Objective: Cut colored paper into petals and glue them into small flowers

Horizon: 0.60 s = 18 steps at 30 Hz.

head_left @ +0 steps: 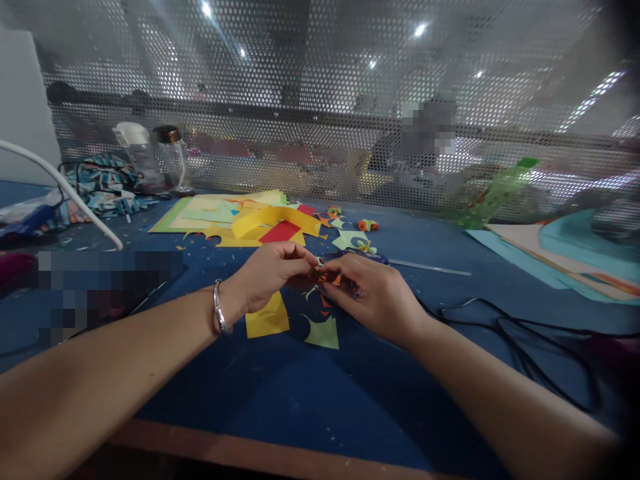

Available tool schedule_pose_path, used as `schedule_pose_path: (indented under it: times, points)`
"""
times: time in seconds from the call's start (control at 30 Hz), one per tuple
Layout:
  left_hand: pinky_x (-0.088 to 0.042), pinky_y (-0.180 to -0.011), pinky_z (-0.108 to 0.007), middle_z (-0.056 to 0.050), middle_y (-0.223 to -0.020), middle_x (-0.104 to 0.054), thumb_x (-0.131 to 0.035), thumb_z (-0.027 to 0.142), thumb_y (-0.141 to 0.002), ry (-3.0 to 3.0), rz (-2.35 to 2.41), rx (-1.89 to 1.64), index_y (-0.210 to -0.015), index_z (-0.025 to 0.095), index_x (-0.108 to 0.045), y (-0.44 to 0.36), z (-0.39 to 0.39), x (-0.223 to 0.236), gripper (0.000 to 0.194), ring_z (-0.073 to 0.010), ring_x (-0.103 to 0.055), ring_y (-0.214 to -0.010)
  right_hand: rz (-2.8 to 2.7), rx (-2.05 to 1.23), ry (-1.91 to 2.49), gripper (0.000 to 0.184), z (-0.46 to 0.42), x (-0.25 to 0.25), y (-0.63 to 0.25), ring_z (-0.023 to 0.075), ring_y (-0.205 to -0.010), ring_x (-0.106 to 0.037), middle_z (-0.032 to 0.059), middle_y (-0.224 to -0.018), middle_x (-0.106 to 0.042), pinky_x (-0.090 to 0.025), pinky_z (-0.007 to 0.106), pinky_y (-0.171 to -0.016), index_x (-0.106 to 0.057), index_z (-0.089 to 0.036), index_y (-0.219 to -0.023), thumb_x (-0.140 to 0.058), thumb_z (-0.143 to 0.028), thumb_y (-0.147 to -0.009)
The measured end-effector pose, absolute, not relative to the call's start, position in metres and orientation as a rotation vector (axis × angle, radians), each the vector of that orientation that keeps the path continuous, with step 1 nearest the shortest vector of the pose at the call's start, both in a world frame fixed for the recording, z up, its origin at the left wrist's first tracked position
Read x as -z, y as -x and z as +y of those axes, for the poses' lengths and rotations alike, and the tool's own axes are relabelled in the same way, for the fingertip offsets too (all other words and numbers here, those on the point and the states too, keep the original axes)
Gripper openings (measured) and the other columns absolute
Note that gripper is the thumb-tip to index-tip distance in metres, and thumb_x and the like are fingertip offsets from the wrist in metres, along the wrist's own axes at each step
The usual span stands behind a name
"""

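Observation:
Near the middle of the table my left hand (273, 270) and my right hand (377, 293) meet, thumbs and fingertips pinched together. Between them is a tiny dark greenish piece, too small and covered to name. Some orange paper (334, 279) shows by the right fingertips. Below the hands lie a yellow paper piece (268, 316) and a pale green scrap (325, 333) with a curved cutout. Just beyond them sit a small orange and green rolled paper flower (368, 225) and more cut green paper (350, 240).
Stacked coloured sheets (173, 217) and a curled yellow strip (250, 219) lie behind the left hand. Two bottles (173, 160) stand back left. A long pale stick (430, 267), black cable (500, 320), blue sheets (570, 240) and a tilted green bottle (495, 193) are right. Perforated metal screen (320, 87) behind.

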<state>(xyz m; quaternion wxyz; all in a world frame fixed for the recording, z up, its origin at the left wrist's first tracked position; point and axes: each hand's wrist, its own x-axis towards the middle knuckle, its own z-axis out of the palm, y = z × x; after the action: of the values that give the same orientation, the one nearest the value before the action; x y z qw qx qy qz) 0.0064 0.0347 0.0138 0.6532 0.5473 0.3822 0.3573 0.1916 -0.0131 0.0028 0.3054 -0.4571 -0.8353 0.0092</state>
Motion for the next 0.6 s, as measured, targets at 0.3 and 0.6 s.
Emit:
schedule_pose_path:
  times: [0.3, 0.6]
  points:
    - [-0.053, -0.067, -0.025, -0.001, -0.070, -0.066, -0.063, 0.004, -0.076, -1.313, 0.888, -0.871, -0.073, 0.013, -0.062, -0.006, 0.036, -0.009, 0.009, -0.0092, -0.063, -0.063, -2.180, -0.111, 1.203, 0.022, -0.014, -0.005, -0.188, 0.0174, -0.076, -0.067, 0.0063, -0.093, -0.073, -0.051, 0.028, -0.067, -0.067, -0.019, -0.107, -0.061, -0.034, -0.091]
    - [-0.053, -0.068, -0.027, -0.002, -0.074, -0.065, -0.064, 0.007, -0.070, -1.441, 0.803, -0.835, -0.078, 0.013, -0.062, -0.004, 0.041, -0.002, 0.011, -0.0120, -0.065, -0.069, -2.177, -0.146, 1.261, 0.018, -0.012, -0.004, -0.192, 0.0155, -0.068, -0.062, 0.0041, -0.081, -0.070, -0.044, 0.025, -0.060, -0.070, -0.018, -0.095, -0.055, -0.028, -0.092]
